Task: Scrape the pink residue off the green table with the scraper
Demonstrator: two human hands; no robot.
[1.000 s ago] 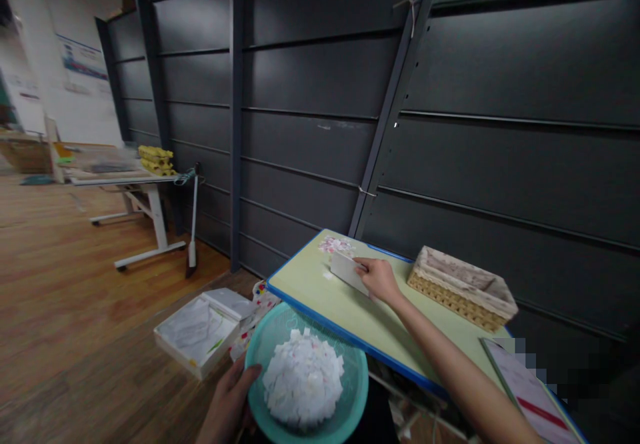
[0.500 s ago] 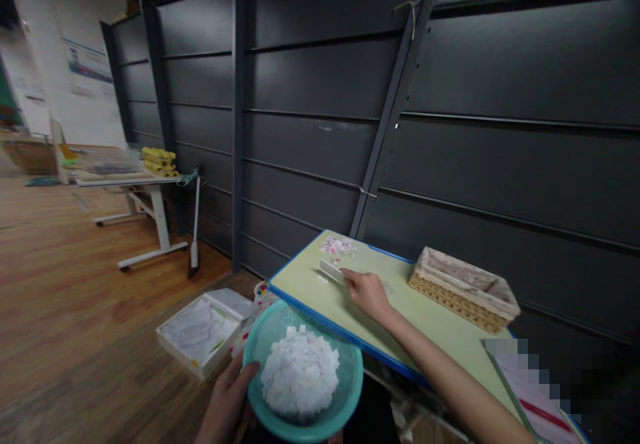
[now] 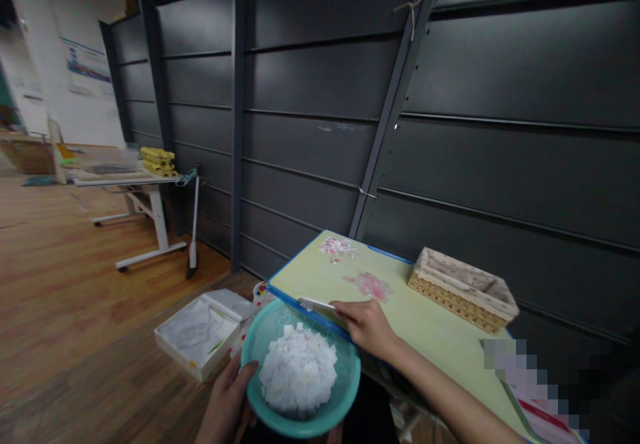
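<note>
Low in the head view, a teal bowl below the near blue edge of the bench, heaped to a dome with small white paper bits, a few of them tinted pink. Gripped at its near-left rim by the left hand, thumb hooked over the rim, the other fingers out of sight beneath.

Right hand stretched across the bench corner, pinching a flat white card by one end: fingers closed on top, thumb hidden under it. Card lying nearly flat along the blue edge, just above the far rim of the bowl; touching the bench or not, cannot tell.

Further back on the pale green top, a loose pink patch of bits, and beyond it, at the far corner, a smaller scatter of pink and white bits. Both well apart from the card.

To the right, a wicker basket on the bench, rectangular, lined with pale mottled cloth; only the lining showing inside from this angle. At the bench's near right end a sheet with a red stripe, partly blurred out.

On the wooden floor left of the bowl, an open white box with a white sheet lying in it and a white lid just beside.

Far left, a second table with a stack of yellow trays on it, and a long-handled tool leaning on the dark panelled wall.
</note>
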